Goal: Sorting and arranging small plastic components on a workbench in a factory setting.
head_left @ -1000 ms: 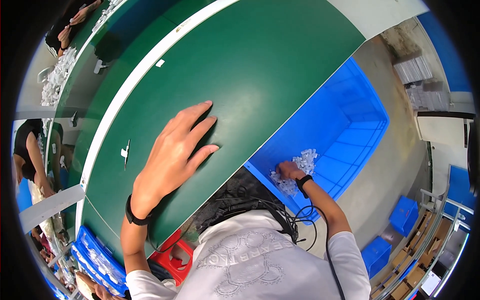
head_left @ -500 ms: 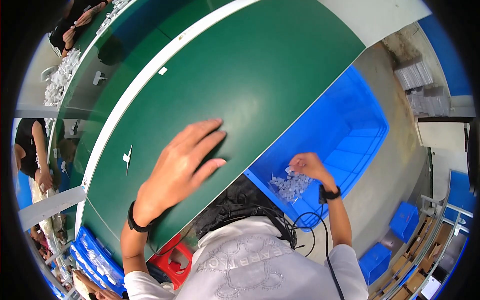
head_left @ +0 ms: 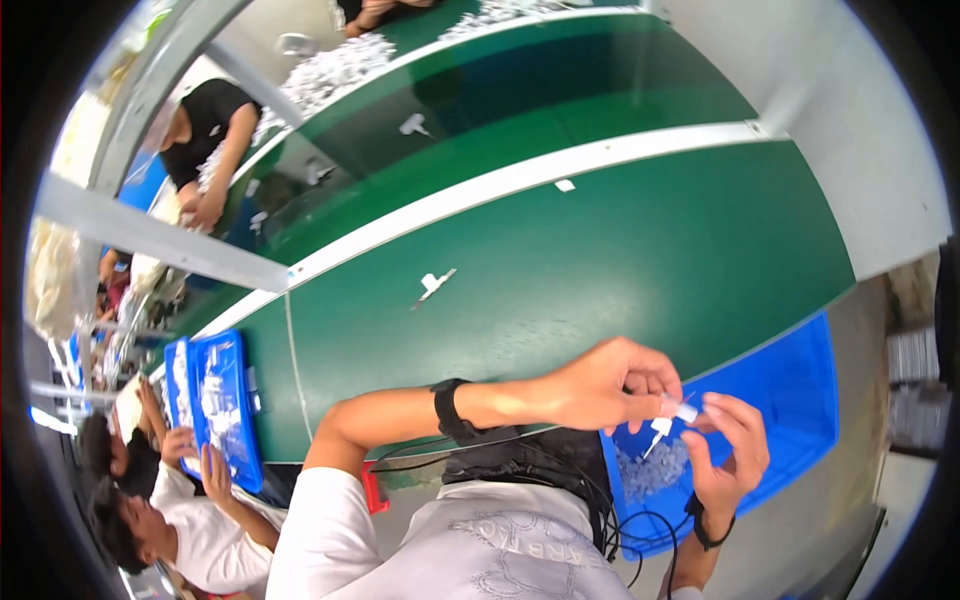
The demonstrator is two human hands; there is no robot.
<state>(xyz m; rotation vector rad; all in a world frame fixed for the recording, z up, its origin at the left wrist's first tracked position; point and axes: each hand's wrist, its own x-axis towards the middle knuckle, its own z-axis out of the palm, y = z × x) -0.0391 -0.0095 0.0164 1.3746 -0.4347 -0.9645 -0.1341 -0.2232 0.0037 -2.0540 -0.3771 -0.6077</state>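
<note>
Left hand (head_left: 610,385): pinching one end of a small white plastic part (head_left: 678,412) between thumb and fingertips.
Right hand (head_left: 730,450): closing narrowly on the part's other end.
Where: part is hanging over the blue bin (head_left: 800,400), near right of the green surface (head_left: 600,260).
Look: tiny, pale, partly clear; more pieces (head_left: 650,470) are lying heaped in the bin.
Handling: seemingly featherlight, stiff and easily dropped; best pinched at its ends.

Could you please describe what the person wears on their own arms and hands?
Both hands are bare, with no gloves. The left hand has a black band on its wrist; the right hand has a black wrist strap. A short white sleeve covers the left upper arm.
</note>
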